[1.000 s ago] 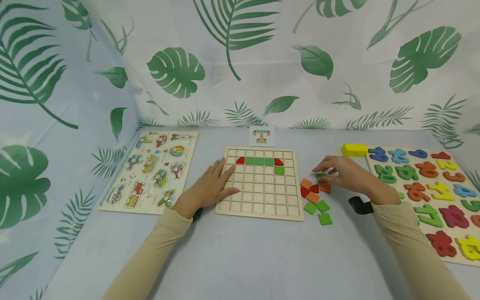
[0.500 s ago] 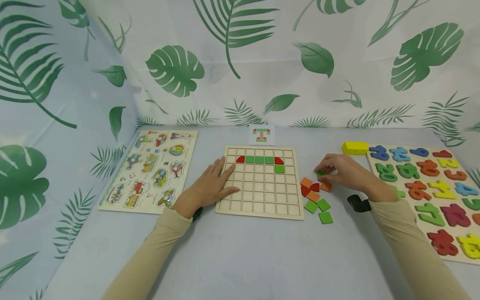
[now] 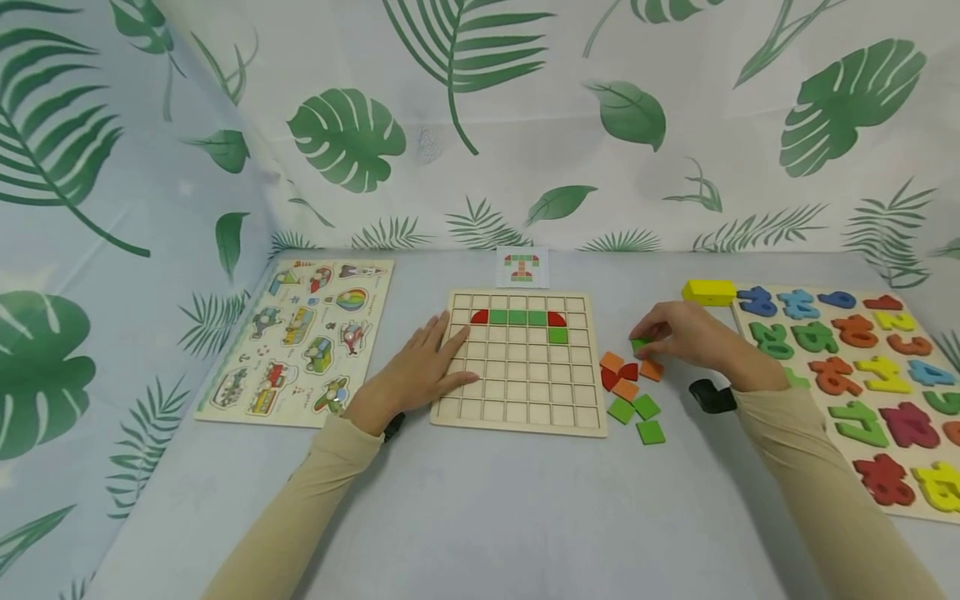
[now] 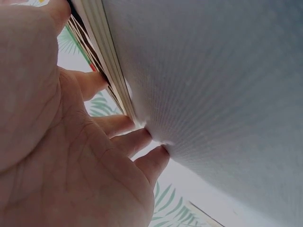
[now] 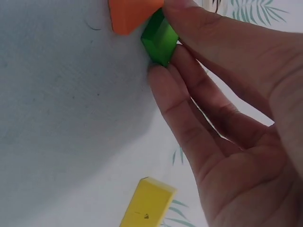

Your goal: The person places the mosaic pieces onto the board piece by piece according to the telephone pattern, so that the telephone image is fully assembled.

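Observation:
A wooden grid board (image 3: 497,375) lies on the table, with red quarter-round pieces and green square tiles (image 3: 517,317) in its upper rows. My left hand (image 3: 412,371) rests at the board's left edge with fingers spread; in the left wrist view its fingertips touch the board's side and the tabletop. Right of the board, my right hand (image 3: 686,337) pinches a green square tile (image 5: 161,41) between thumb and fingers, low over the table. Beside that tile lies an orange tile (image 5: 130,16). Loose green tiles (image 3: 651,432), orange tiles (image 3: 626,389) and red pieces (image 3: 628,372) are scattered nearby.
A small pattern card (image 3: 522,267) lies behind the board. At the left is a picture puzzle board (image 3: 356,287). A yellow block (image 3: 708,292) and a board of coloured number pieces (image 3: 821,400) are at the right. A leaf-print cloth hangs behind.
My right hand's fingers have closed on the green tile and shifted it very slightly. The left hand stays on the board; the head view has tilted a little.

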### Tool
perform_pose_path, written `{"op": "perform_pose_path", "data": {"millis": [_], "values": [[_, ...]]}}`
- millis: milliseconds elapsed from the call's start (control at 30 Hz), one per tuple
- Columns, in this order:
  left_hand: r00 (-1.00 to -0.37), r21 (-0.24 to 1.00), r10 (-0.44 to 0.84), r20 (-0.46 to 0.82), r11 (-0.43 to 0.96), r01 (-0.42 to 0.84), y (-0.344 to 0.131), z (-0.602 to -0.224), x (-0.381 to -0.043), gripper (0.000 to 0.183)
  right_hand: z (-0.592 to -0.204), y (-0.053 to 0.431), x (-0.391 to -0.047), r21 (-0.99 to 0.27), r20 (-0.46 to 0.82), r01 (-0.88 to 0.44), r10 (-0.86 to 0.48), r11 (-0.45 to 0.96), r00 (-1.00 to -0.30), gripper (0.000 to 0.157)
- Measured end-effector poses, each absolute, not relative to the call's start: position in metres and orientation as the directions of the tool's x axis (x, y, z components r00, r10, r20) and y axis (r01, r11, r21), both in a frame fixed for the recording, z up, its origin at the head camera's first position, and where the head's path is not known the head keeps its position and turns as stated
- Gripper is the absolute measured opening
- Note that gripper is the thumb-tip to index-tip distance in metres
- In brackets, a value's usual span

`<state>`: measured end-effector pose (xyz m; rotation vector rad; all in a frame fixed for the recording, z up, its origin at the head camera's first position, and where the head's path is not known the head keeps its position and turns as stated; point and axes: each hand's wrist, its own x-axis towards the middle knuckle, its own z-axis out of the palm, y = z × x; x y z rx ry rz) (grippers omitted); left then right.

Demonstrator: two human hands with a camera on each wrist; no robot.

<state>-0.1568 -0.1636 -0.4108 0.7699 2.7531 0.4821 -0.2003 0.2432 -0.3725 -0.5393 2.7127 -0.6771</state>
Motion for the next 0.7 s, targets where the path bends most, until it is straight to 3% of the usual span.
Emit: {"op": "perform_pose_path", "data": {"millis": [700], "values": [[-0.831,0.379,0.535,-0.151,0.808,0.452,-0.1640,-0.4113,-0.1562,0.079,-0.3811,0.2534,-0.1944,-0.513,0.055,-0.436,-0.479,0.740,-0.876,0.022]]}}
